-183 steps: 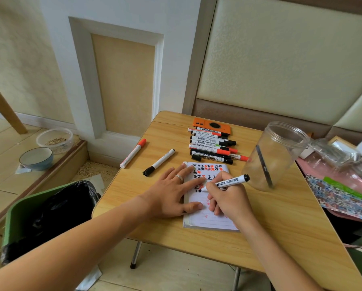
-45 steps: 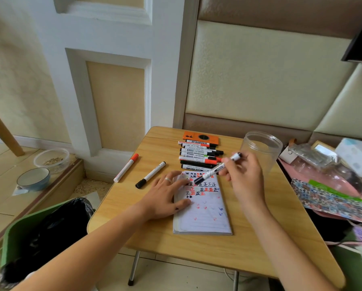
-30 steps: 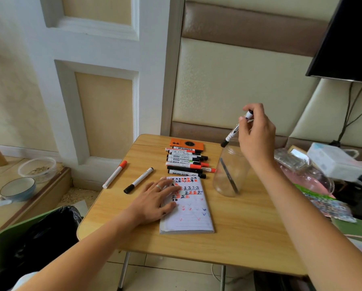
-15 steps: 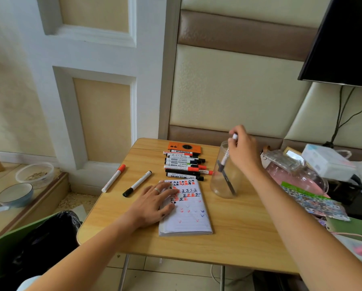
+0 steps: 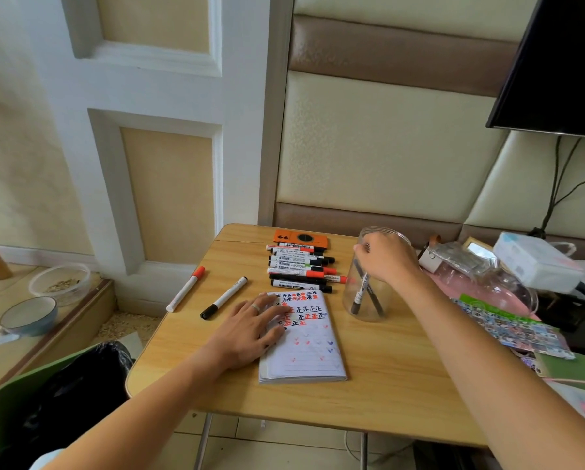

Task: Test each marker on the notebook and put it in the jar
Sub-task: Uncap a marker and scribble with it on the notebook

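Observation:
My right hand (image 5: 384, 259) is over the mouth of the clear plastic jar (image 5: 382, 312), fingers curled down round the top end of a black-capped white marker (image 5: 361, 290). That marker leans inside the jar with its tip at the bottom, beside another dark marker (image 5: 375, 301). My left hand (image 5: 250, 329) lies flat on the left side of the notebook (image 5: 309, 354), whose page carries red and black marks. A row of several markers (image 5: 299, 268) lies behind the notebook. A red-capped marker (image 5: 186, 289) and a black-capped marker (image 5: 224, 297) lie apart to the left.
An orange phone (image 5: 299, 238) lies behind the marker row on the small wooden table (image 5: 396, 374). Bags, a tissue pack (image 5: 535, 259) and patterned paper crowd the right side. A green bin with a black liner (image 5: 64, 388) stands at the left; bowls sit on the floor.
My right hand carried the marker from the notebook up over the jar and lowered it inside until its tip reached the bottom. My left hand stayed on the notebook.

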### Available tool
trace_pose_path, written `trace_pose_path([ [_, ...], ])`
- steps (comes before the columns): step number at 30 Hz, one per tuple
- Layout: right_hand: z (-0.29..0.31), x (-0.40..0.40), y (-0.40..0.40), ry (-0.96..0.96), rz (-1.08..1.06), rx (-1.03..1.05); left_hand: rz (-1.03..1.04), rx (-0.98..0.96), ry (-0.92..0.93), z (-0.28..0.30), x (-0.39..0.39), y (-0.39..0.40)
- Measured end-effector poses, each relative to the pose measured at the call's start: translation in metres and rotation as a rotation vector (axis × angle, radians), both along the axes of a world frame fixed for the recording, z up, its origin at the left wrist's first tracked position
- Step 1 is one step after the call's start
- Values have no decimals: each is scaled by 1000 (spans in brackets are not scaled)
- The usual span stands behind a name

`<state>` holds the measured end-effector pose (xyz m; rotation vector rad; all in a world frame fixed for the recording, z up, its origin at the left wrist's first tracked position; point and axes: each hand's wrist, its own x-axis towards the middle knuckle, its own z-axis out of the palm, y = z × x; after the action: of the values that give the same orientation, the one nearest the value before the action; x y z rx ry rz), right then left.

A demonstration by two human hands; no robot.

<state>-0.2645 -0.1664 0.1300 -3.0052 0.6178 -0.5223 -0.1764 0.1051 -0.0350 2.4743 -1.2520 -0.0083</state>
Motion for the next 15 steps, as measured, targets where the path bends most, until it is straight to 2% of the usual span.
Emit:
trace_pose_path([
  [2,-2,-1,2,-63,-1,6,3,-24,15,1,0,-1],
  [5,-8,3,10,-296,45,-150,14,-27,19,2,0,-2],
  [8,-16,11,27,-489,234,-277,19,-16,-3,3,-1,-2],
  [9,-20,16,33,-483,306,-290,21,-13,-9,4,-1,-2],
  [11,-30,26,46,-345,415,-222,27,-12,-15,5,-2,-3],
  [13,-47,38,54,-96,416,-135,32,-20,-10,6,-3,-3],
  [15,-68,48,58,77,371,-145,39,-40,-6,7,-5,-3],
])
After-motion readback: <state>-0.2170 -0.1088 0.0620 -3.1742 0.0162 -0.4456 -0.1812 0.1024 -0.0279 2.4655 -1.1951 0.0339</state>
